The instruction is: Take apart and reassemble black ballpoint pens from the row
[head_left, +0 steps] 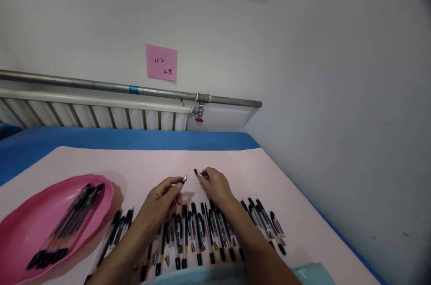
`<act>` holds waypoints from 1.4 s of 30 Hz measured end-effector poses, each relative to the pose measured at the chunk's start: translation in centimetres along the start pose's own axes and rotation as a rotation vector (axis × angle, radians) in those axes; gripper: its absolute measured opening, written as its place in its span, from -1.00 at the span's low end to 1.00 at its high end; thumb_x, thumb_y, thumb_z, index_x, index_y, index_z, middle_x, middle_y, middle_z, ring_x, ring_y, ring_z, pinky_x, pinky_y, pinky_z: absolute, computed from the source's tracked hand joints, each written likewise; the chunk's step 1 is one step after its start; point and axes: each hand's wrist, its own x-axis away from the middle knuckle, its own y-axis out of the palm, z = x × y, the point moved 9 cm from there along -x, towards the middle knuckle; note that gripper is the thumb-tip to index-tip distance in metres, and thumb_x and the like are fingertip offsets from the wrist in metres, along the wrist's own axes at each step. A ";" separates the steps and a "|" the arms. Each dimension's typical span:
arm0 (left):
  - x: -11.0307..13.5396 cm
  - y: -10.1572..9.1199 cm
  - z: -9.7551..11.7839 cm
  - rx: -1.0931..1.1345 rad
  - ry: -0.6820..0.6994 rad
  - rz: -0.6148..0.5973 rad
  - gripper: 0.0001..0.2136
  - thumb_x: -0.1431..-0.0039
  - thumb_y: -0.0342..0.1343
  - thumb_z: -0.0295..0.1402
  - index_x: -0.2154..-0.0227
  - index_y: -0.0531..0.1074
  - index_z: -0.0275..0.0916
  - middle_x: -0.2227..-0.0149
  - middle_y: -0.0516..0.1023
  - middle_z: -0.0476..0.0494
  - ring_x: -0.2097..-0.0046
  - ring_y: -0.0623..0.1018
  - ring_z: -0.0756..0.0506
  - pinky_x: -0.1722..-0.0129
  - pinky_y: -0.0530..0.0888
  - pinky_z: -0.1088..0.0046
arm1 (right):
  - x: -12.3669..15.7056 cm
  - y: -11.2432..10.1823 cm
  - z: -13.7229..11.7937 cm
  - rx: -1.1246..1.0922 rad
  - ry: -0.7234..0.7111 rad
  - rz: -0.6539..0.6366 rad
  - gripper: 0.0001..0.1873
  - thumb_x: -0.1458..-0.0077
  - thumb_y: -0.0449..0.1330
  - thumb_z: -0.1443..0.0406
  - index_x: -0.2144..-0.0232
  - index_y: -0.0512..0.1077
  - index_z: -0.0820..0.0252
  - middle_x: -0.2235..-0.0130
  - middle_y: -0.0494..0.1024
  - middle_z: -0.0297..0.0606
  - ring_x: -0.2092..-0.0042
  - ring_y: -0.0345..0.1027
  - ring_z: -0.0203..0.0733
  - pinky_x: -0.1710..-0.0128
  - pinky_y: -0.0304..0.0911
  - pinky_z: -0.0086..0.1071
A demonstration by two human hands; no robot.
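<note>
My left hand [164, 196] is closed on a pen [183, 180]; its silver pointed tip and dark grip stick out past the fingertips, and the rest of it is hidden in the hand. Just to the right, my right hand [216, 186] pinches a small pen cap [198, 173], clear with a black end, angled toward the pen. The two pieces are apart. Below both hands lie several black-ended pen barrels [184, 235], clear caps with black clips [201, 225] and small silver cone tips [167, 260], partly hidden by my forearms.
At the left a pink oval tray [23, 217] holds several capped pens [67, 226]. More pen parts [261, 217] lie right of my right forearm. The pink tabletop [286, 186] has a blue border. Behind it are a radiator [97, 114], a pipe and the wall.
</note>
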 end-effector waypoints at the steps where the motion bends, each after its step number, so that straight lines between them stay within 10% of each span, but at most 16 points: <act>1: 0.0 0.0 0.0 0.024 -0.012 0.000 -0.55 0.03 0.11 -0.05 0.13 0.31 -0.24 0.59 0.32 0.06 0.71 0.13 0.11 0.74 -0.04 0.62 | 0.1 0.2 -0.3 -0.018 -0.017 -0.015 -0.86 -0.09 0.08 0.33 0.30 0.41 0.25 0.31 0.44 -0.20 0.30 0.28 -0.20 0.35 0.06 -0.43; 6: 0.3 -0.2 0.1 0.126 -0.056 0.016 -0.53 0.09 0.17 -0.07 0.16 0.30 -0.24 0.60 0.31 0.08 0.72 0.11 0.13 0.76 -0.07 0.66 | 0.4 -0.4 -2.1 -0.140 -0.094 -0.026 -0.85 -0.01 0.14 0.34 0.33 0.47 0.24 0.30 0.43 -0.17 0.21 0.26 -0.16 0.24 0.09 -0.39; 12: 0.5 0.3 0.0 0.250 -0.120 -0.043 -0.61 0.13 0.23 -0.09 0.31 0.30 -0.22 0.61 0.29 0.09 0.72 0.08 0.16 0.76 -0.13 0.68 | 1.4 -1.1 -6.2 -1.239 -0.079 -0.270 -0.72 -0.02 0.14 0.18 0.28 0.49 0.22 0.44 0.41 -0.28 0.43 0.21 -0.29 0.46 0.12 -0.45; 20: 1.1 0.9 -0.3 0.326 -0.218 -0.139 -0.66 0.10 0.25 -0.15 0.40 0.26 -0.22 0.63 0.27 0.09 0.72 0.03 0.17 0.76 -0.15 0.69 | 2.2 0.5 -7.5 -1.637 0.057 -0.368 -0.77 0.12 0.28 0.25 0.37 0.52 0.26 0.45 0.40 -0.27 0.48 0.17 -0.38 0.54 0.02 -0.52; 28: 0.9 1.0 -0.5 0.151 -0.195 -0.129 -0.67 0.04 0.14 -0.06 0.36 0.32 -0.24 0.62 0.25 0.09 0.72 0.02 0.14 0.75 -0.12 0.63 | 1.7 -0.4 -6.5 -1.534 0.032 -0.215 -0.84 0.14 0.27 0.27 0.50 0.49 0.29 0.55 0.39 -0.30 0.53 0.15 -0.37 0.52 0.00 -0.49; 35: 2.1 0.3 4.7 -0.671 0.441 0.185 -0.80 -0.15 -0.07 -0.22 0.41 0.38 -0.20 0.57 0.33 0.04 0.52 0.32 -0.01 0.46 0.23 0.48 | 1.7 -0.3 -5.7 -1.345 0.082 -0.079 -0.80 0.13 0.24 0.22 0.56 0.42 0.29 0.62 0.29 -0.39 0.57 0.07 -0.38 0.55 -0.01 -0.48; 42: 0.5 -1.9 2.4 -0.543 0.210 0.191 -0.75 -0.13 -0.07 -0.15 0.47 0.35 -0.19 0.61 0.32 0.08 0.55 0.31 -0.02 0.53 0.22 0.51 | 0.7 -0.7 -3.4 -0.714 -0.022 0.071 -0.82 -0.06 0.08 0.29 0.31 0.44 0.23 0.34 0.41 -0.26 0.31 0.26 -0.24 0.31 0.16 -0.41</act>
